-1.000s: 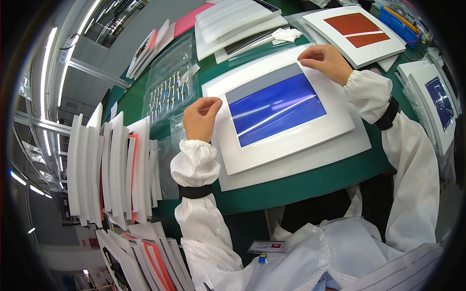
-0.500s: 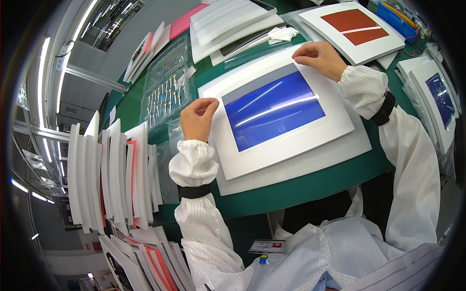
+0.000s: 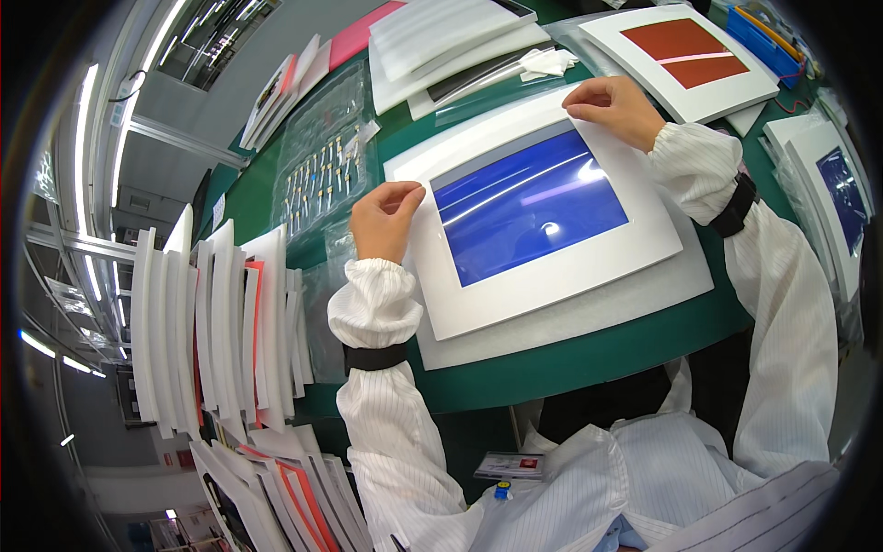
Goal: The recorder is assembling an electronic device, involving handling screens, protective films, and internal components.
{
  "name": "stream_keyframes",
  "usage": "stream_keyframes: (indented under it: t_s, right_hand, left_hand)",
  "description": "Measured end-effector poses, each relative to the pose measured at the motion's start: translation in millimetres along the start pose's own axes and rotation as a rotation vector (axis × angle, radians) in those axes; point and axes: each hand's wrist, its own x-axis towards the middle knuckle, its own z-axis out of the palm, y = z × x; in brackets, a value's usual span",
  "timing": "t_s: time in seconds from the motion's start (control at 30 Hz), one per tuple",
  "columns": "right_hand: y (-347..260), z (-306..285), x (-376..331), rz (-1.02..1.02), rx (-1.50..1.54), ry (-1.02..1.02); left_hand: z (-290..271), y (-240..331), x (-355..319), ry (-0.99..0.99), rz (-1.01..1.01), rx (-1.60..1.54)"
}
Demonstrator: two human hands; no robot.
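Inside the thick white rectangular frame [image 3: 552, 276] on the green table [image 3: 579, 359], the glossy blue sheet [image 3: 524, 221] spans most of the opening, the grey strip [image 3: 497, 156] along the frame's far side perhaps remaining, with left hand [image 3: 382, 224] and right hand [image 3: 616, 112] at the frame's edges, each grip pinched, contents unclear.

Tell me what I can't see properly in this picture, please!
In the head view:
Whether the left hand or right hand holds something thin: the fingers cover it.
Underside of the blue-screened panel: facing down, towards the pale sheet.
What the tiny parts in the clear tray are: too small.
Most faces of the upright white boards: neighbours cover them.
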Motion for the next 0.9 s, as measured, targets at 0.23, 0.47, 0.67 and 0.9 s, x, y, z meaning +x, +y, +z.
stream_keyframes:
  t_s: [0.23, 0.47, 0.67, 0.9]
  right_hand:
    - [-9.6, -3.6, -8.2, 0.026, -0.084, 0.04]
    - [-8.1, -17.5, -30.7, 0.058, -0.15, 0.057]
    - [-11.9, -18.3, -53.2, -0.074, -0.345, -0.166]
    - [-49.3, 24.5, -61.7, -0.3, -0.636, -0.418]
  left_hand:
    - [-9.8, 0.4, -3.7, 0.013, -0.014, -0.021]
    - [-21.1, -2.9, -28.0, 0.087, -0.053, 0.038]
    - [-7.1, -11.3, -45.2, -0.012, 0.167, 0.236]
    - [32.3, 26.8, -43.9, -0.291, 0.578, 0.622]
